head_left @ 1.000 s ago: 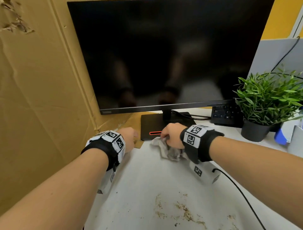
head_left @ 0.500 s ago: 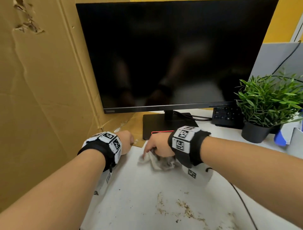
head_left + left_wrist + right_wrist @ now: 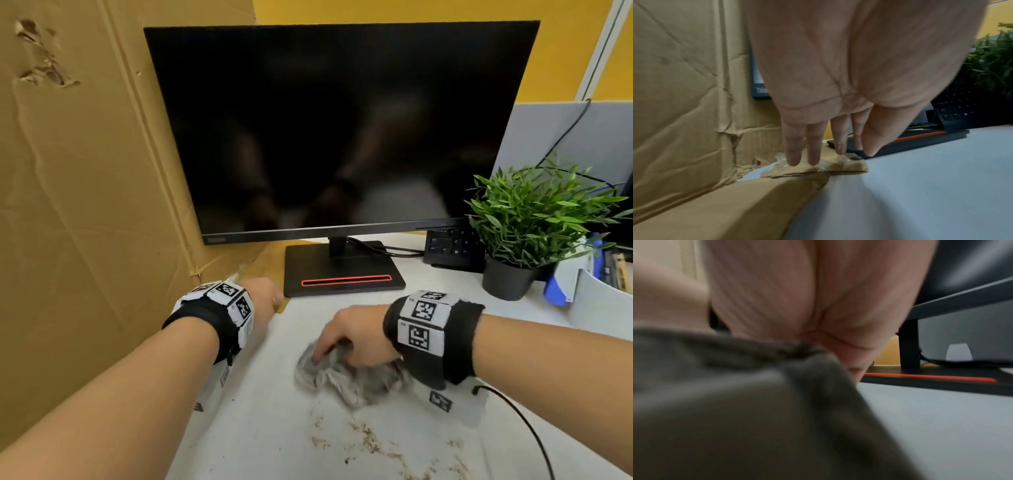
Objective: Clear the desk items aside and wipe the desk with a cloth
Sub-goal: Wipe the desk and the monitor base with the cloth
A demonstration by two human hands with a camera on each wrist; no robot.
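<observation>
A crumpled grey cloth [image 3: 342, 380] lies on the white desk [image 3: 267, 431], a little in front of the monitor's base. My right hand [image 3: 349, 337] is on top of it, fingers curled down into the bunched fabric; the right wrist view shows the cloth [image 3: 735, 402] blurred under the palm [image 3: 797, 296]. My left hand [image 3: 263, 298] sits at the desk's back left. Its straight fingers [image 3: 813, 146] press on a taped cardboard flap [image 3: 838, 165]. Brown crumbs and smears [image 3: 370, 442] mark the desk in front of the cloth.
A black monitor [image 3: 342, 130] stands on a flat base with a red stripe [image 3: 342, 270]. A big cardboard sheet [image 3: 85, 205] walls the left side. At the right are a black keyboard [image 3: 452, 243], a potted plant [image 3: 534, 212] and a thin black cable [image 3: 527, 428].
My right hand has dragged the cloth from the monitor base's front edge toward me. The left hand has stayed on the cardboard flap.
</observation>
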